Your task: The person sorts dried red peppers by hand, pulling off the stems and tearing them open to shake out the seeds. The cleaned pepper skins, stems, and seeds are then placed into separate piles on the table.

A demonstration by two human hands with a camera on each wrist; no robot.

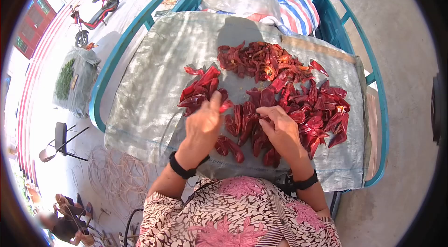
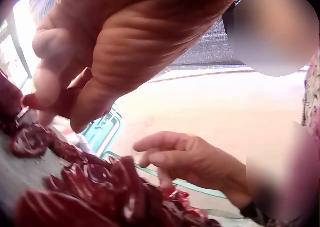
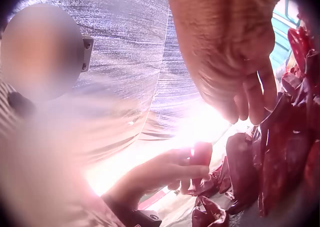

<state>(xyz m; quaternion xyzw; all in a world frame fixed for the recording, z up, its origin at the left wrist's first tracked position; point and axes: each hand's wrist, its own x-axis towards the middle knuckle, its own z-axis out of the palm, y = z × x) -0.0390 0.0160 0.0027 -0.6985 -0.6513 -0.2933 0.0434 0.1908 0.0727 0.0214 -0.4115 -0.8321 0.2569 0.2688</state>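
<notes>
In the head view my left hand (image 1: 204, 123) is at the near edge of a small heap of dried red peppers (image 1: 199, 87). It pinches a red pepper (image 1: 227, 105), which shows dark between thumb and fingers in the left wrist view. My right hand (image 1: 283, 132) hovers at the left side of a larger pile of whole red peppers (image 1: 322, 109). Its fingers are loosely bent, with fingertips right at the peppers, and nothing shows between them in the left wrist view. Several loose peppers (image 1: 228, 148) lie between the hands.
A third heap of shrivelled, darker pepper pieces (image 1: 261, 58) lies farther back. Everything rests on a grey woven sheet (image 1: 149, 79) over a cart bed with teal rails (image 1: 122, 44). Stuffed sacks (image 1: 240, 2) stand behind. A scooter (image 1: 98, 11) and a seated person (image 1: 70, 216) are at the left.
</notes>
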